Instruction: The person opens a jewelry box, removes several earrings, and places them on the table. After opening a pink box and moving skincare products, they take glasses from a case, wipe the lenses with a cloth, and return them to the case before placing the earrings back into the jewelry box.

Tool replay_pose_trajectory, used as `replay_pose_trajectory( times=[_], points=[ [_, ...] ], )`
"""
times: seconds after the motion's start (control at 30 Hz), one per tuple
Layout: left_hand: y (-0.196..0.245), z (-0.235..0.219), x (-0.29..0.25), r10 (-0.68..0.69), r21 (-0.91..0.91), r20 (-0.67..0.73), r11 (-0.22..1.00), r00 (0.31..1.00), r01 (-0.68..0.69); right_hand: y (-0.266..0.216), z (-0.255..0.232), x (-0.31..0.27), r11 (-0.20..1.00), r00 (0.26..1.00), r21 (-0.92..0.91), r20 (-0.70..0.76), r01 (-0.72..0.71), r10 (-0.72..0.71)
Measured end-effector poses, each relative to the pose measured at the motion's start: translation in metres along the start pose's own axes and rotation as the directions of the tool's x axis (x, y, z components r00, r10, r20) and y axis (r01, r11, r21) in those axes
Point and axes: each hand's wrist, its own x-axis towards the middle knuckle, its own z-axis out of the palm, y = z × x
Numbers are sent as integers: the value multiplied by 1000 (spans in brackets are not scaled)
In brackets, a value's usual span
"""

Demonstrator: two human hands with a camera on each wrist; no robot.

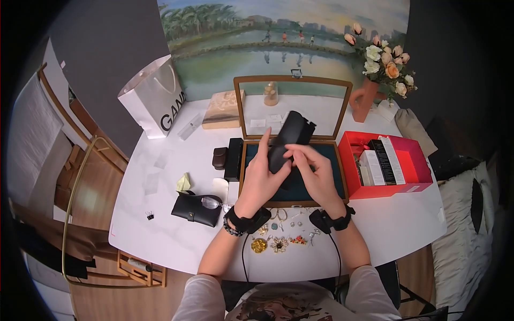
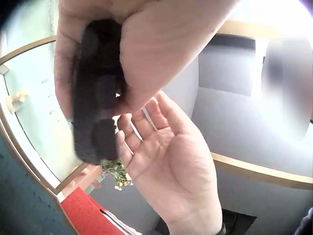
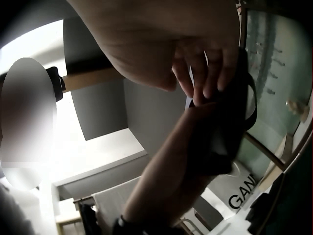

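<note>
In the head view my left hand (image 1: 259, 179) holds a long black case (image 1: 289, 131) tilted above a wooden box. The left wrist view shows that hand's thumb and fingers on either side of the case (image 2: 98, 98). My right hand (image 1: 318, 174) is at the near side of the case, fingertips right at its edge; the left wrist view shows its palm (image 2: 168, 166) with the fingers loosely bent. Underneath, the wooden box (image 1: 346, 184) has a dark teal lining, partly hidden by the hands. Its glass lid (image 1: 238, 107) stands raised behind.
Brooches and small jewellery (image 1: 279, 244) lie along the near table edge. A black glasses pouch (image 1: 195, 208), a brown case (image 1: 220, 158) and a black box (image 1: 233, 159) sit left. A red box (image 1: 369, 187) with packages stands right; a flower vase (image 1: 364, 101) and paper bag (image 1: 144, 101) are behind.
</note>
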Motion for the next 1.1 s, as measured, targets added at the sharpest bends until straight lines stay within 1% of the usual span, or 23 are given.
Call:
replay_pose_trajectory(
  times=[0.03,0.07,0.13,0.2,0.23,0.27,0.33,0.4,0.43,0.47,0.5,0.57,0.6,0.63,0.67,0.7,0.77,0.87,0.93,0.97,1.0,1.07,1.1],
  points=[
    [-1,0,1,-61,-119,2,991,998,61,4,-6,3,961,987,-236,-21,148,-157],
    [-2,1,2,-120,-236,10,964,993,119,8,-6,4,961,987,-235,-20,148,-157],
    [-2,0,2,-90,-271,-21,959,996,81,11,-4,5,837,920,-497,-171,228,-352],
    [-4,-4,1,-123,-327,-3,938,992,116,12,-4,5,857,934,-473,-167,206,-317],
    [2,-4,1,-66,-403,-20,914,998,52,14,-4,4,975,978,-205,-166,90,-125],
    [-1,-4,0,-67,-402,-21,914,998,53,14,-3,4,996,992,73,-110,-55,63],
    [-7,-5,-1,-107,-514,4,853,994,94,7,-9,5,994,990,-6,-86,-109,108],
    [-7,-11,0,-107,-510,20,854,994,102,13,-15,7,983,986,-86,-65,-160,155],
    [-5,-13,1,-106,-507,37,855,994,110,23,-16,11,952,996,-305,-83,5,-32],
    [-2,-14,1,-106,-506,38,855,994,111,30,-17,12,846,974,-510,-59,157,-217],
    [2,-16,0,-83,-489,43,867,996,93,35,-18,8,846,974,-510,-60,156,-217],
    [9,-18,-1,-58,-473,49,878,997,74,21,-13,5,906,993,-416,-42,79,-106],
    [12,-19,-3,-23,-385,41,922,999,37,14,-14,4,906,993,-416,-42,79,-106],
    [15,-19,-4,13,-293,37,956,999,-1,7,-15,3,955,1000,-296,1,6,-6],
    [16,-22,-5,12,-294,35,956,999,-1,3,-15,3,981,994,-175,57,-78,89],
    [16,-25,-4,34,-220,43,975,998,-24,4,-16,2,981,994,-175,59,-78,90],
    [14,-30,-1,55,-146,52,988,997,-47,12,-19,3,973,980,129,88,-189,179],
    [3,-30,2,27,-199,-53,979,998,-37,17,-21,2,969,986,181,56,-167,159],
    [-4,-31,3,-109,-224,-79,971,991,89,21,-14,-3,970,993,210,19,-120,118],
    [-5,-24,4,204,157,-333,975,920,-160,18,-9,-6,977,995,194,-15,-89,94],
    [-6,-23,2,203,157,-339,975,918,-157,16,-5,-8,983,997,177,-49,-56,66],
    [-3,-25,0,493,540,-288,792,821,-286,19,-3,-10,990,997,143,-66,-17,27],
    [-3,-27,1,571,544,-188,738,800,-399,20,-3,-12,994,996,108,-87,20,-10]
  ],
)
